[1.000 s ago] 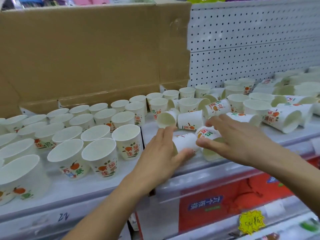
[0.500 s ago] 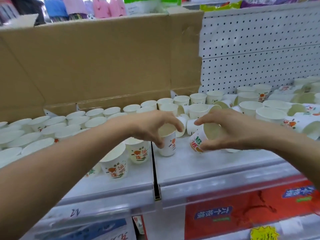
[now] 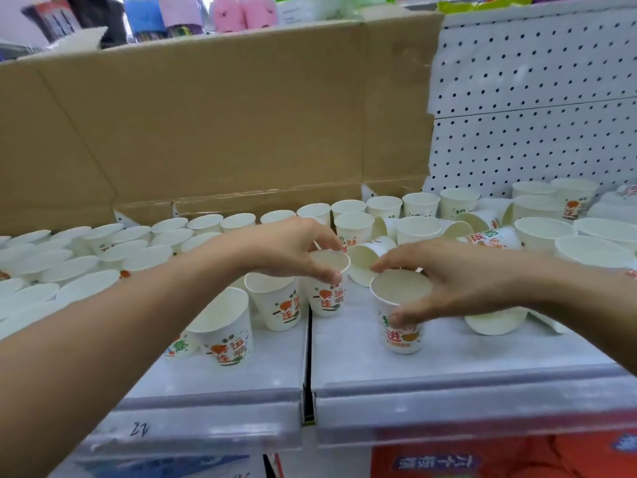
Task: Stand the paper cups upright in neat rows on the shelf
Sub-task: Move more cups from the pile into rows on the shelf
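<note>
Standing two cups at once, we now have both upright, where a second ago they lay on their sides under our palms and the right one was tilted half a second ago. Our left hand [image 3: 289, 250] pinches the rim of the left cup [image 3: 325, 300], beside the finished rows. Our right hand [image 3: 462, 281] curls round the right cup [image 3: 400, 336] on the shelf [image 3: 482, 357] front. Tipped cups [image 3: 367, 262] behind remain, we judge.

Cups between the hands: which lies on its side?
The tipped cup behind the gap, mouth toward camera; left-hand cup and right-hand cup stand upright.
</note>
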### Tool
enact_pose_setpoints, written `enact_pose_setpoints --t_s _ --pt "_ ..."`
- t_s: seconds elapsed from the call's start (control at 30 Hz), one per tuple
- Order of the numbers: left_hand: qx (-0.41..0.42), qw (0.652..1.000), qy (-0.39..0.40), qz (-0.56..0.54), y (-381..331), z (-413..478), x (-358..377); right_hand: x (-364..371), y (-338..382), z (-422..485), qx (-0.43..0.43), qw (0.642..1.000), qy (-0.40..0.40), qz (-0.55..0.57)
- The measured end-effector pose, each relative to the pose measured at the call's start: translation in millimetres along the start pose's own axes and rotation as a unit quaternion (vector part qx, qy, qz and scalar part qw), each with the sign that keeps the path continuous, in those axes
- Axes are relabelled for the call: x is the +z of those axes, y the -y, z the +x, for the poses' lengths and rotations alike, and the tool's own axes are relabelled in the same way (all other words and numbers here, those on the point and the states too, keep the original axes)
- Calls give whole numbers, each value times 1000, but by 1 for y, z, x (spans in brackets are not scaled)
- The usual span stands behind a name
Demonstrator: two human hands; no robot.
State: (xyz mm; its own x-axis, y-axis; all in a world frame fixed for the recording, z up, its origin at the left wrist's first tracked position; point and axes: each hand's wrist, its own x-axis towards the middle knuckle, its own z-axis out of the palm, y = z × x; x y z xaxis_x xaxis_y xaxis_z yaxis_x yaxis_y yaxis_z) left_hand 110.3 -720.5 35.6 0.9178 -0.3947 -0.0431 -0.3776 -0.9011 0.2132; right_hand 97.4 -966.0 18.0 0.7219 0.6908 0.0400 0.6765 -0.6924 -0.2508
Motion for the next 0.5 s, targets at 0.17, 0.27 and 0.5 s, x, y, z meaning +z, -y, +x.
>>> enact_pose_setpoints --t_s 0.17,0.27,0.5 --pt "11 1000 -2 -19 4 2 -3 23 21 15 -79 996 -25 37" --pt "11 1000 1 -20 7 0 -5 18 23 21 -112 992 -11 62" --pt "-13 1000 -15 -22 10 -2 1 -25 -31 59 -76 994 -75 -37"
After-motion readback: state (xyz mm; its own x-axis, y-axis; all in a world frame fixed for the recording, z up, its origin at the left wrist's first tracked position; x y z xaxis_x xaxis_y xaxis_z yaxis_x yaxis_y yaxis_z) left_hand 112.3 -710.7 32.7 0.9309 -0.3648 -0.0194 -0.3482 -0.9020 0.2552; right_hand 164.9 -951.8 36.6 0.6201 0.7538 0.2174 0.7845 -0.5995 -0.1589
